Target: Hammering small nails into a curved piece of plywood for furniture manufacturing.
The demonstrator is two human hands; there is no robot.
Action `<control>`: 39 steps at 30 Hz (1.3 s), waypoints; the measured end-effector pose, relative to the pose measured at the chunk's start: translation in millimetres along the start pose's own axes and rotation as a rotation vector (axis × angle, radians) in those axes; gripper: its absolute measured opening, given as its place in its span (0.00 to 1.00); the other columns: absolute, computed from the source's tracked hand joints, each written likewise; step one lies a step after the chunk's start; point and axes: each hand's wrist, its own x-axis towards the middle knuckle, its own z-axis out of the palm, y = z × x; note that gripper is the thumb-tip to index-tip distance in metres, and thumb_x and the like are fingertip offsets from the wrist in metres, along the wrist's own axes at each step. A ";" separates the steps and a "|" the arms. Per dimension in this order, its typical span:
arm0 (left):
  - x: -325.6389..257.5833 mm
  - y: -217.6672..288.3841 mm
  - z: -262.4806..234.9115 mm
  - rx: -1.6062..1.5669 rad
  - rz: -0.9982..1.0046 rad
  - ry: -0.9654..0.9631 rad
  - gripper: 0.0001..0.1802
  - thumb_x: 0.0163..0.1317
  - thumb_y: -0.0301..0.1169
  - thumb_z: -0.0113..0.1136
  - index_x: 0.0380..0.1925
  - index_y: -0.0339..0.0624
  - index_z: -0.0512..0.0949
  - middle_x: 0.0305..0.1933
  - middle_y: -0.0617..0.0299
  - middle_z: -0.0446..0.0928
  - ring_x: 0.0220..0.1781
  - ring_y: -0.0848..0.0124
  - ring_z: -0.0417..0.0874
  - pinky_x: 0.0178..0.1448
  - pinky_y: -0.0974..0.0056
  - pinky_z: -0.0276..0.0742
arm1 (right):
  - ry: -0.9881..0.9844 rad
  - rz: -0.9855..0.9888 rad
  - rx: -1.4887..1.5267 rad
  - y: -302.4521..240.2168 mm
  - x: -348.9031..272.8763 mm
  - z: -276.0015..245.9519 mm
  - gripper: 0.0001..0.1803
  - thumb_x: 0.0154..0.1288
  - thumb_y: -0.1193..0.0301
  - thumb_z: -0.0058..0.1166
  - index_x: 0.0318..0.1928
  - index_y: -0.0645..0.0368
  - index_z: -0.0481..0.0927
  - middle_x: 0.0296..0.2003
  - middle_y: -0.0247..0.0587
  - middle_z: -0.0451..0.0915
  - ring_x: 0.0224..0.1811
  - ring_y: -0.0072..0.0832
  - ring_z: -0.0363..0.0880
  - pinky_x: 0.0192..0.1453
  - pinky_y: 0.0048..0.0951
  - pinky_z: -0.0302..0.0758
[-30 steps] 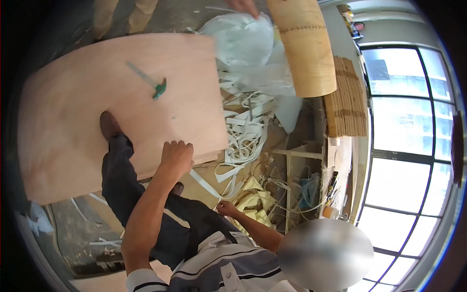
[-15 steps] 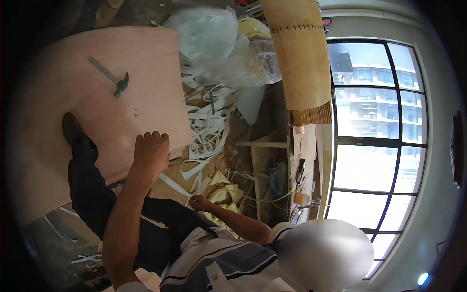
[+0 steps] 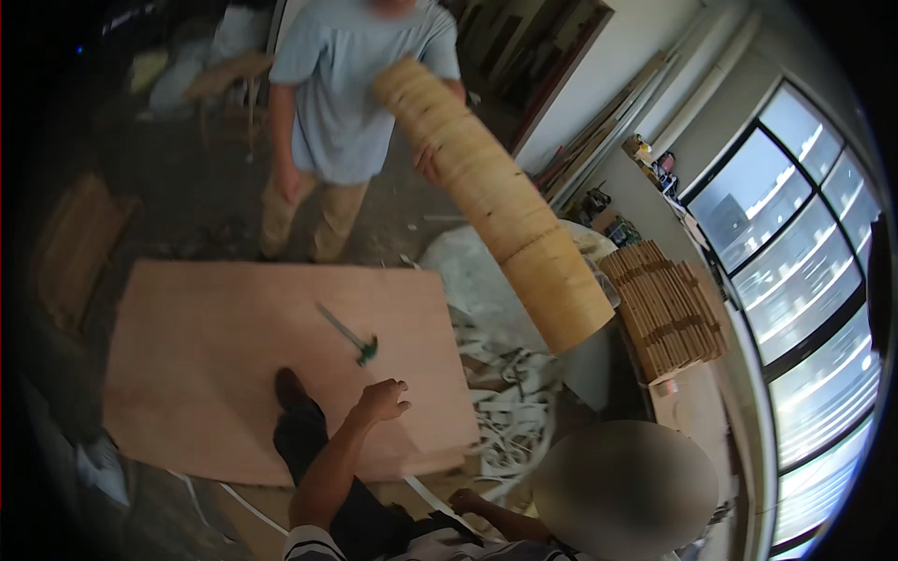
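My left hand (image 3: 382, 400) hovers over the pinkish plywood sheet (image 3: 206, 374), fingers apart and nothing held. Just beyond it a claw hammer (image 3: 360, 348) with a green head and pale handle lies on the sheet. My foot in a brown shoe (image 3: 291, 387) rests on the wood left of the hammer. Lower and to the right, my right hand (image 3: 465, 502) is near my body, its fingers curled; whatever they may hold is hidden. Across the sheet a person (image 3: 341, 112) in a light blue shirt grips a long rolled tube of thin wood (image 3: 496, 206).
White strips (image 3: 510, 421) lie tangled right of the sheet, below pale plastic wrapping (image 3: 468, 266). A bundle of slatted brown wood (image 3: 664, 309) stands by the window. At the far left is a curved brown panel (image 3: 79, 248).
My view has swung up and away, bringing the other person into sight holding the wooden tube. The fingers of my left hand have loosened from a curled shape. The hammer remains on the sheet.
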 end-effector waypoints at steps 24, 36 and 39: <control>-160.5 51.1 -56.6 0.461 -0.337 0.611 0.23 0.52 0.41 0.61 0.49 0.46 0.76 0.64 0.54 0.62 0.69 0.53 0.55 0.68 0.45 0.53 | 0.135 -0.114 -0.080 67.6 26.5 33.0 0.14 0.55 0.65 0.53 0.33 0.65 0.80 0.22 0.42 0.81 0.21 0.28 0.81 0.23 0.30 0.77; -133.6 65.2 -48.4 0.517 -0.320 0.581 0.23 0.54 0.42 0.59 0.49 0.47 0.76 0.64 0.56 0.62 0.69 0.55 0.54 0.67 0.43 0.53 | 0.136 -0.020 0.352 84.2 20.3 5.8 0.09 0.54 0.72 0.50 0.28 0.67 0.77 0.19 0.44 0.78 0.15 0.30 0.78 0.16 0.29 0.74; -122.3 72.2 -45.4 0.520 -0.304 0.572 0.23 0.54 0.43 0.59 0.49 0.48 0.76 0.65 0.57 0.62 0.70 0.55 0.54 0.66 0.43 0.54 | 0.198 -0.005 0.355 87.0 15.3 -15.9 0.10 0.53 0.71 0.50 0.29 0.68 0.77 0.19 0.44 0.78 0.16 0.31 0.78 0.16 0.29 0.74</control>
